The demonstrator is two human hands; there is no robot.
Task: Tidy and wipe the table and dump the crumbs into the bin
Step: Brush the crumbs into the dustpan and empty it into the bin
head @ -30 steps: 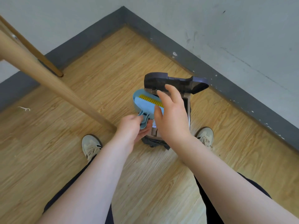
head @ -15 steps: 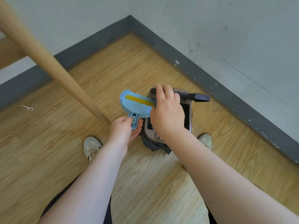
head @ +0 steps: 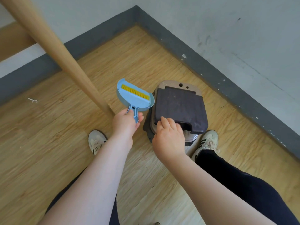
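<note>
1. The left hand (head: 125,121) grips the blue dustpan (head: 135,98) by its handle, holding it beside the bin (head: 178,109), probably clear of the lid.
2. The right hand (head: 168,135) rests curled fingers on the lid's front edge, apparently shutting it.
3. A yellow brush (head: 135,92) sits in the pan; the bin's dark lid lies flat on the floor-standing bin.

We're standing in a room corner w/ the bin (head: 177,109) on the floor (head: 48,151) just before our feet, lid (head: 180,106) lying shut on top. Our right hand (head: 168,137) is resting on the lid's near edge. Left of the bin, just beside it, our left hand (head: 125,122) is holding the dustpan (head: 134,98) by its handle, brush (head: 135,92) sitting in it. Table leg (head: 65,57) is slanting down left of the pan. Left shoe (head: 96,141) is nearer us, left of the bin; right shoe (head: 207,142) at its right. Floss pick (head: 31,100) is lying far left.
</note>
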